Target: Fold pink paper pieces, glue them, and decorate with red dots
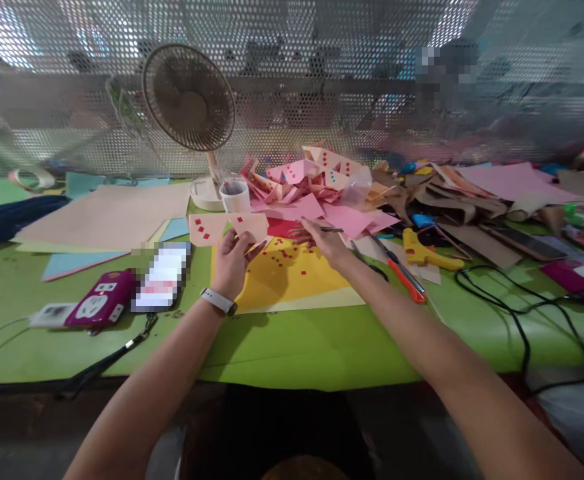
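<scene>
My left hand [236, 261], with a watch on its wrist, is closed on a pale peach paper strip [215, 230]. Small red diamond shapes show on the strip's left part and near its middle. My right hand [323, 241] pinches a thin metal tool [329, 230] that looks like tweezers; its far tip is hard to make out. Beneath both hands lies a yellow sheet [272, 287], dotted with several loose red paper bits [282, 252]. A red sheet [279, 227] lies just behind it, partly covered by pink paper.
Folded pink and peach papers [297, 177] are heaped at the back. A white cup [235, 196] stands by a fan [189, 100]. To the right lie a cutter knife [406, 280], a yellow glue gun [425, 252] and black cable [517, 307]; to the left, a phone [162, 277] and purple device [101, 300].
</scene>
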Motion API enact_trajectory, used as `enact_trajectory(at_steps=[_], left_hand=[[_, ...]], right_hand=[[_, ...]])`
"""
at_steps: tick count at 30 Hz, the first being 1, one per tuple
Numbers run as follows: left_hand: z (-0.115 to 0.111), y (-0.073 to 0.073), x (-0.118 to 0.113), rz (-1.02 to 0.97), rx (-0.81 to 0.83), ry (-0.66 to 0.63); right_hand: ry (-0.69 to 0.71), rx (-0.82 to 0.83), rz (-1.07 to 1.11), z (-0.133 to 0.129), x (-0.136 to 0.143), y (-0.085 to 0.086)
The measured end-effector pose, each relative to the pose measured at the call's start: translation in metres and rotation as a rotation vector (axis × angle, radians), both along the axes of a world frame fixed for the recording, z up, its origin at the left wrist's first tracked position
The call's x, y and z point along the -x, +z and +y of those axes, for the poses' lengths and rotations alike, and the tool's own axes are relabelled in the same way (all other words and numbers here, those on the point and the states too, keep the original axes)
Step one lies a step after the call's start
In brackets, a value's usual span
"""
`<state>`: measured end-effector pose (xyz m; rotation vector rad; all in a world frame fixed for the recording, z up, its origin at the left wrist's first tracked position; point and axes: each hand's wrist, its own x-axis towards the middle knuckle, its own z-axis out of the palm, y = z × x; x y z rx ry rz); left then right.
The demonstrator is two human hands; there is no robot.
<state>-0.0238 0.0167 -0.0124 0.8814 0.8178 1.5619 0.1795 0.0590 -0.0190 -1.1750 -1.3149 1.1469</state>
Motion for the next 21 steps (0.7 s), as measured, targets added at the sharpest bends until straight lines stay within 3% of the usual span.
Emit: enact_trajectory(at_steps=[3,8,21], left_hand=[[0.0,-0.001,0.0,0.012,0.006,-0.004],[0.002,-0.002,-0.001,0.002,0.013,0.023],[0.002,-0.005,0.0,0.003,0.013,-0.015]], right_hand=[[0.04,-0.039,0.03,-0.002,-0.002,0.002],[-0.033,-0.148,-0.053,-0.002,-0.005,-0.001],[0.051,-0.222,-0.097,0.007,0.006,-0.036]])
